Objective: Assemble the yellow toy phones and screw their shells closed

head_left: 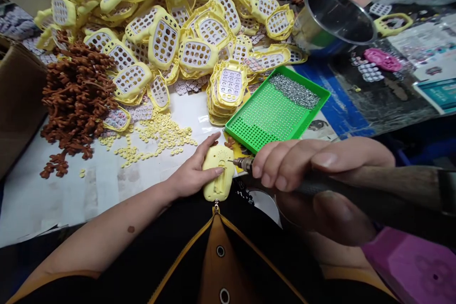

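A yellow toy phone casing [213,184] with an open battery slot stands back side up near the table's front edge. My left hand [192,171] grips it from the left, thumb lying across the battery slot. In my right hand [299,166] is an electric screwdriver [384,185], fingers wrapped around its dark body. Its metal tip [242,165] points left and reaches the casing's upper right edge; whether a screw sits there is too small to tell. Just beyond the casing lies a green perforated tray [274,118] with many small silver screws [294,90] at its far end.
Yellow casings with white keypads [199,52] are heaped at the back, with a short stack [228,88] beside the tray. Brown plastic parts [76,95] and small yellow buttons [160,135] lie left. A metal bowl [337,19] stands back right; a purple stool [413,266] is low right.
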The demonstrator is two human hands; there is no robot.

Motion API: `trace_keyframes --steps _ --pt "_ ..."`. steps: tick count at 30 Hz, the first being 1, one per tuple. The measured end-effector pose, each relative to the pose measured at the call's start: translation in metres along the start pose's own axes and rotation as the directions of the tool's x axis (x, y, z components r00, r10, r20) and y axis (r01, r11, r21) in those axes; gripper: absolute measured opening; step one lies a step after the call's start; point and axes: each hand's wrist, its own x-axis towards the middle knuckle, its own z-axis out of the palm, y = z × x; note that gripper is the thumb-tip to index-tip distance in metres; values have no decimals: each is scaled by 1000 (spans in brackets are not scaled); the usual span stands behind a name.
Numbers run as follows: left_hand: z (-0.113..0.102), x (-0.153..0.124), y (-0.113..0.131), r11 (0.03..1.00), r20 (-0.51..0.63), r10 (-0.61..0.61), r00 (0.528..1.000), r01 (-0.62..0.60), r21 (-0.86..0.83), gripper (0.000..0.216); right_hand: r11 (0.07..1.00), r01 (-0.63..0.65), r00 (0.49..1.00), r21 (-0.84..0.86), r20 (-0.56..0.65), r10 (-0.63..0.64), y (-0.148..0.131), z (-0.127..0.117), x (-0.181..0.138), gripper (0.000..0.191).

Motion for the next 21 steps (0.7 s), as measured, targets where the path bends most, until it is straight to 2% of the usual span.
trace_keyframes --steps 4,8,16,21 --pt "3 2 -5 997 22 -37 999 38 -62 102 998 61 998 -19 -32 -62 9 1 -1 19" --pt "3 4 -7 1000 3 -2 1000 2 11 101 998 56 998 -6 -30 -56 16 4 -2 20" --pt "2 8 0 998 41 -47 998 45 46 104 1000 -4 1000 -9 8 4 29 5 -3 22" --pt "4 12 -1 994 -39 -107 994 107 8 100 1000 0 996 -14 90 2 42 7 -3 22"
